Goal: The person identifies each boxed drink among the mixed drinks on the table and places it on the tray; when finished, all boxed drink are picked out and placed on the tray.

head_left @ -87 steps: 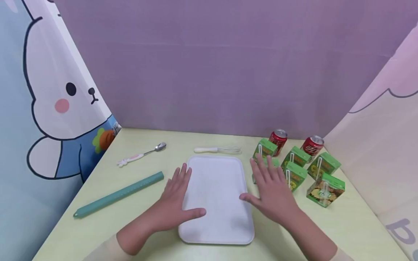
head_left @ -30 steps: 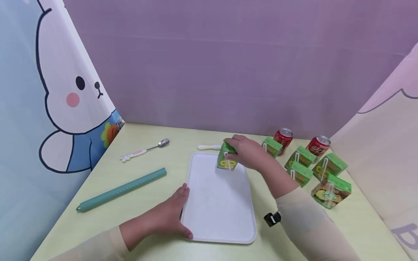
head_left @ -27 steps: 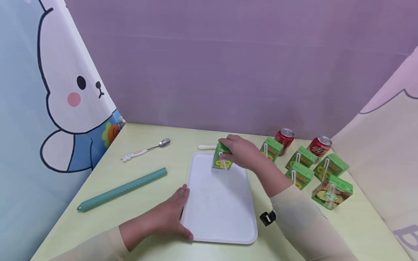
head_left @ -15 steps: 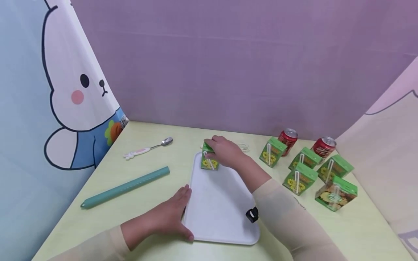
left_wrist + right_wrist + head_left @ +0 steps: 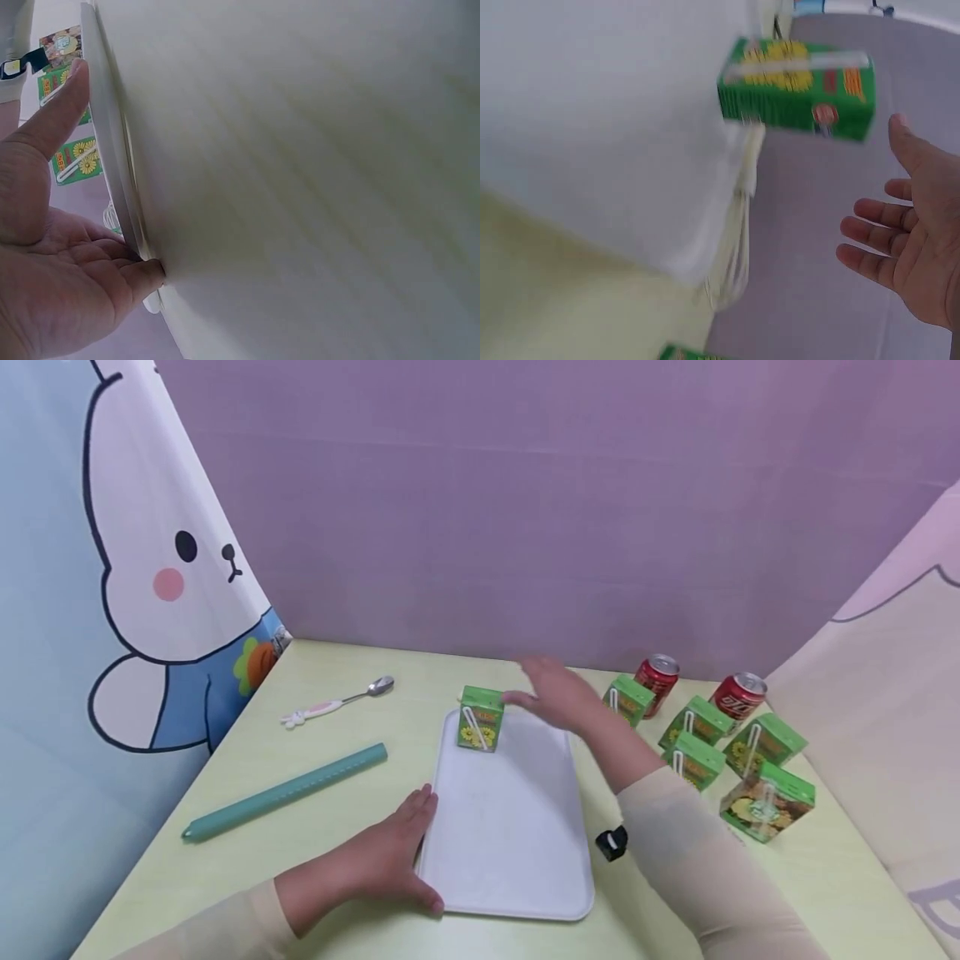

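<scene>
A white tray (image 5: 510,827) lies on the table in the head view. My left hand (image 5: 382,856) holds its left edge, thumb at the near corner; in the left wrist view the fingertips (image 5: 150,277) curl against the rim. Upright at the tray's far left corner stands a green juice box (image 5: 480,720) with a straw on its front. Just right of that box is my right hand (image 5: 558,695), fingers spread and holding nothing. The right wrist view shows a gap between the hand (image 5: 922,225) and the juice box (image 5: 799,90).
Several more juice boxes (image 5: 697,760) and two red soda cans (image 5: 658,681) stand at the right. To the left lie a teal stick (image 5: 285,793) and a rabbit-handled spoon (image 5: 337,703). A whisk (image 5: 735,255) lies behind the tray. A purple cloth (image 5: 510,527) rises behind the table.
My right hand carried a juice box from the right onto the tray's far left corner, let it go and drew back rightward. My left hand moved to the tray's left edge and stayed there.
</scene>
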Tool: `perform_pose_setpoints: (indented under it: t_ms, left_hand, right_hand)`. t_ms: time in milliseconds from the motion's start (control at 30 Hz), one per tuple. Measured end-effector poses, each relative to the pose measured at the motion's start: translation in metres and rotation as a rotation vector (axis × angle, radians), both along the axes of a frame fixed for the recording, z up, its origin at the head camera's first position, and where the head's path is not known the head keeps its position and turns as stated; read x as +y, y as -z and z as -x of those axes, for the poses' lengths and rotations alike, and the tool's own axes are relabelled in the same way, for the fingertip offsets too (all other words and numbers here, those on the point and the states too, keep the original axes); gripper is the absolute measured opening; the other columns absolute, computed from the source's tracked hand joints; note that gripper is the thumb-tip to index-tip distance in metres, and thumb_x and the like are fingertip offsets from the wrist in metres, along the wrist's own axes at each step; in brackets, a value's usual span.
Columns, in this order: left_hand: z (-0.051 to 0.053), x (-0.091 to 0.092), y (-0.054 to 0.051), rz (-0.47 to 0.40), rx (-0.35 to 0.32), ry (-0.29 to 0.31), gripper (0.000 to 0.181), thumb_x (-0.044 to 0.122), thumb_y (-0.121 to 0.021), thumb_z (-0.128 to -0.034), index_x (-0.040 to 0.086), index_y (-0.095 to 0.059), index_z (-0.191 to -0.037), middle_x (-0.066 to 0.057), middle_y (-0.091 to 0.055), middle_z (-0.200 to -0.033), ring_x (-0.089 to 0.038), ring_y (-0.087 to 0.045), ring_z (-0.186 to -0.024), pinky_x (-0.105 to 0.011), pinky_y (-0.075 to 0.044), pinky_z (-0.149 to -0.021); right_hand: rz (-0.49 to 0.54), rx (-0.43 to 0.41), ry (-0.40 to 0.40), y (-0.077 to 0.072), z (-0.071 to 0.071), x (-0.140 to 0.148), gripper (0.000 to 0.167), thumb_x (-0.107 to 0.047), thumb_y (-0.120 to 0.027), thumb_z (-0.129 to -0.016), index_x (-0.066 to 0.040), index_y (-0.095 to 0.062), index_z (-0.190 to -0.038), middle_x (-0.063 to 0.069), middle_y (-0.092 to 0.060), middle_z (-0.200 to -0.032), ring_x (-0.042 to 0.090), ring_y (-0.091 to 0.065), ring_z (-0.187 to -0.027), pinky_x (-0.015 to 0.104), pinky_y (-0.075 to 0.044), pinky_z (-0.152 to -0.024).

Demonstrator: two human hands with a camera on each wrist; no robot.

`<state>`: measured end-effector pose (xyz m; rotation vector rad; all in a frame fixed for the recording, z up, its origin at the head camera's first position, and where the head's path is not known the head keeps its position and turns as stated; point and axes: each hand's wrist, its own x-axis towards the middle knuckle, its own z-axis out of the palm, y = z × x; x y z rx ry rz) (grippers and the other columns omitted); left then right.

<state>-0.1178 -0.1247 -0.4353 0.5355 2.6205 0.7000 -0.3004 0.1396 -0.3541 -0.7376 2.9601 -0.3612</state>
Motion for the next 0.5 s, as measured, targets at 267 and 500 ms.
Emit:
perform_pose_setpoints:
  t_ms: [267,500]
  left_hand:
    - [0.007,0.01,-0.002,-0.008,-0.018,-0.026,0.139,0.068,-0.084,-0.0549,0.0,-0.016,-0.156,-0.016,-0.009,-0.165,-0.034,-0.01,-0.152,-0.053,-0.025,-0.118]
    - [0.014,0.02,-0.002,-0.008,-0.011,-0.034,0.139,0.068,-0.084,-0.0553,0.0,-0.016,-0.156,-0.016,-0.008,-0.165,-0.035,-0.009,-0.152,-0.053,-0.024,-0.119]
  right_hand:
    - [-0.082,0.03,0.132,-0.026,0.033,0.086,0.079,-0.053,-0.055,-0.095,-0.011,-0.025,-0.155,0.019,-0.03,-0.158,0.043,-0.027,-0.144,0.064,-0.027,-0.112]
    - [-0.153,-0.07,0.231,-0.016,0.052,0.13,0.091,-0.051,-0.062,-0.092,-0.007,-0.016,-0.157,0.027,-0.023,-0.158,0.05,-0.024,-0.141,0.068,-0.027,-0.11]
